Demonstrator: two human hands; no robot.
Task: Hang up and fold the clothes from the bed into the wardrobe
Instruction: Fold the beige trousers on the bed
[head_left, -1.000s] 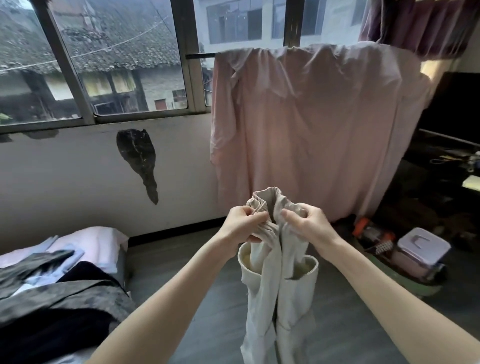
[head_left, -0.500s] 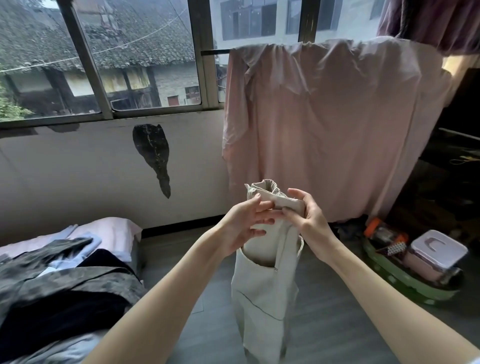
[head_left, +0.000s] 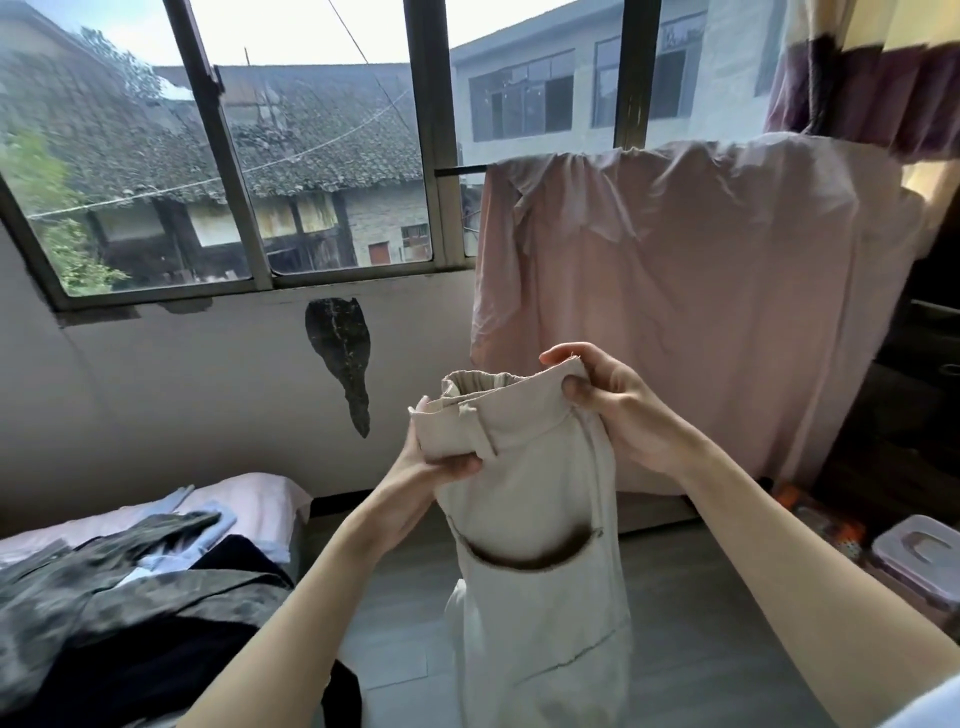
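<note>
Waistband now spread apart: left hand (head_left: 436, 457) at 9 o'clock and right hand (head_left: 618, 405) at 3 pinch beige trousers (head_left: 535, 545) hanging mid-air; best keep seams aligned, tension even.

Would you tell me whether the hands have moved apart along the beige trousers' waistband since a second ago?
Yes. The left hand and right hand now grip opposite ends of the beige trousers' waistband; earlier they met at its middle.

A pair of beige trousers (head_left: 535, 545) is held upright in the air by its waistband, the legs hanging toward the floor with 1 curved pocket opening facing the camera, while dark and pale clothes (head_left: 130, 582) are left heaped on the bed (head_left: 249, 499).
</note>
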